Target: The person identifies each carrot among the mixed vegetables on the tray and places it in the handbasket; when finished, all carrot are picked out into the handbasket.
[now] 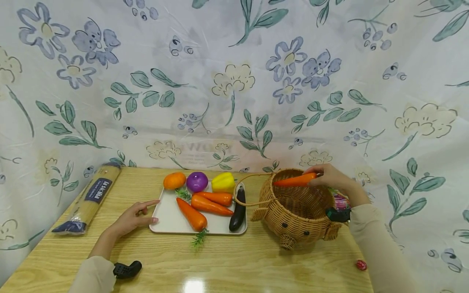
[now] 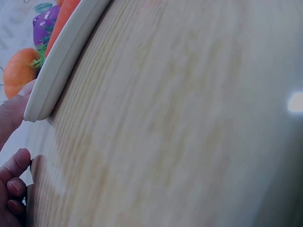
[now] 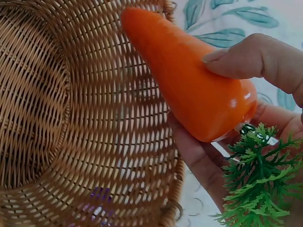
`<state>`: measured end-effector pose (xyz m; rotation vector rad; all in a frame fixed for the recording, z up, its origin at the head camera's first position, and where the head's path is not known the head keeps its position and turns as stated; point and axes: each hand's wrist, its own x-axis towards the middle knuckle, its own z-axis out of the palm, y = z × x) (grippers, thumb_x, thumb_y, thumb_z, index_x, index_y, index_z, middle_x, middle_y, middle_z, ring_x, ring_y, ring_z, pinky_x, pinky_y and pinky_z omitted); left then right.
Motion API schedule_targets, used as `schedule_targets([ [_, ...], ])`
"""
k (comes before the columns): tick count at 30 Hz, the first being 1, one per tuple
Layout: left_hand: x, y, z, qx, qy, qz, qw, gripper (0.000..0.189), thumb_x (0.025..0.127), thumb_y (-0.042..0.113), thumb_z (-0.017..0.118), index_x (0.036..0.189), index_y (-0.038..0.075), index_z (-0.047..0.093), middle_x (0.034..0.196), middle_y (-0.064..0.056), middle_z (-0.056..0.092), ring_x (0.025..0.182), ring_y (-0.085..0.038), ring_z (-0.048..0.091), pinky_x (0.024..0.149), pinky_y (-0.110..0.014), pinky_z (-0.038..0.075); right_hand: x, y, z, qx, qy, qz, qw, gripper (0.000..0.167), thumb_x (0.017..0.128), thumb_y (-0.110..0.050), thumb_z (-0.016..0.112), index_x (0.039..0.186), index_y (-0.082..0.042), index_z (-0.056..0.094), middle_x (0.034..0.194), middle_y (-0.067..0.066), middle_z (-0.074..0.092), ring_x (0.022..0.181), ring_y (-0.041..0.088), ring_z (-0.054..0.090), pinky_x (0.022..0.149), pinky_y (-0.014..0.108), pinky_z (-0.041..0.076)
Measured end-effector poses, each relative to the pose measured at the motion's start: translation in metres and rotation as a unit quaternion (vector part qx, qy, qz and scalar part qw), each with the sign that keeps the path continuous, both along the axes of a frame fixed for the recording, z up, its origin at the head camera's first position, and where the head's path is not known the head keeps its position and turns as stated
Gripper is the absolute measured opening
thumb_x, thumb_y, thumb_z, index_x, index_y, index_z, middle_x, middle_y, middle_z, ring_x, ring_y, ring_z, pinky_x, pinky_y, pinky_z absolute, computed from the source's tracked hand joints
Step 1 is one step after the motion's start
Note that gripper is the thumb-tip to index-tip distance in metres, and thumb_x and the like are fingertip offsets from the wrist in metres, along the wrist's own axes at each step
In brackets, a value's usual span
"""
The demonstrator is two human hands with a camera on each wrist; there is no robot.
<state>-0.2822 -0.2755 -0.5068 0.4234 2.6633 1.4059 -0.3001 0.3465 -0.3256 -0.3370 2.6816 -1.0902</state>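
Note:
My right hand (image 1: 331,179) holds an orange toy carrot (image 3: 189,80) between thumb and fingers, its narrow end over the mouth of a wicker basket (image 1: 272,215) with an animal face. Green leaves (image 3: 260,179) hang from the carrot's thick end in the right wrist view. At the left edge of a white tray (image 1: 165,217), my left hand (image 1: 128,221) rests with index finger and thumb at the rim. On the tray lie several carrots (image 1: 190,214), an orange fruit or vegetable (image 1: 174,180), a purple one (image 1: 197,182), a yellow pepper (image 1: 223,183) and an eggplant (image 1: 238,209).
A pack of spaghetti (image 1: 96,195) lies at the table's left side. The basket's handle (image 1: 239,202) leans left over the tray's right end. Near the right edge sits a small red thing (image 1: 361,265). A floral curtain (image 1: 234,101) hangs behind the table.

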Motion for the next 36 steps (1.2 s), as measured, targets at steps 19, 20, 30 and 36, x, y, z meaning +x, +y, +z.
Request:
schedule_targets([
  [19, 0.001, 0.001, 0.001, 0.018, -0.015, -0.001, 0.9997, 0.063, 0.087, 0.017, 0.075, 0.142, -0.001, 0.051, 0.095, -0.010, 0.041, 0.084, -0.019, 0.037, 0.069, -0.030, 0.031, -0.036, -0.022, -0.037, 0.067, -0.023, 0.056, 0.9959, 0.040, 0.076, -0.005, 0.066, 0.113, 0.011, 0.064, 0.098, 0.019, 0.062, 0.077, 0.022, 0.050, 0.068, 0.035, 0.045],
  [20, 0.001, 0.001, 0.001, 0.019, -0.015, 0.000, 0.9997, 0.063, 0.087, 0.017, 0.075, 0.142, -0.001, 0.050, 0.095, -0.010, 0.041, 0.084, -0.019, 0.036, 0.069, -0.030, 0.031, -0.037, -0.023, -0.038, 0.080, -0.019, 0.064, 0.9946, 0.037, 0.075, -0.005, 0.067, 0.109, 0.010, 0.065, 0.093, 0.016, 0.062, 0.075, 0.022, 0.050, 0.066, 0.034, 0.044],
  [30, 0.003, 0.003, -0.001, 0.024, -0.015, 0.002, 0.9996, 0.062, 0.088, 0.017, 0.075, 0.142, 0.000, 0.051, 0.095, -0.010, 0.042, 0.085, -0.018, 0.037, 0.069, -0.029, 0.031, -0.045, -0.030, -0.068, 0.249, -0.046, 0.034, 0.9668, 0.025, 0.075, 0.001, 0.067, 0.100, 0.005, 0.067, 0.084, 0.009, 0.060, 0.072, 0.021, 0.051, 0.066, 0.032, 0.043],
  [36, 0.001, 0.001, 0.000, 0.004, -0.008, 0.008, 0.9999, 0.062, 0.088, 0.020, 0.075, 0.143, 0.004, 0.052, 0.095, -0.010, 0.042, 0.085, -0.016, 0.037, 0.069, -0.030, 0.031, -0.045, -0.031, -0.071, 0.252, -0.055, 0.030, 0.9657, 0.034, 0.077, -0.007, 0.076, 0.107, 0.006, 0.067, 0.091, 0.011, 0.063, 0.077, 0.021, 0.055, 0.073, 0.035, 0.048],
])
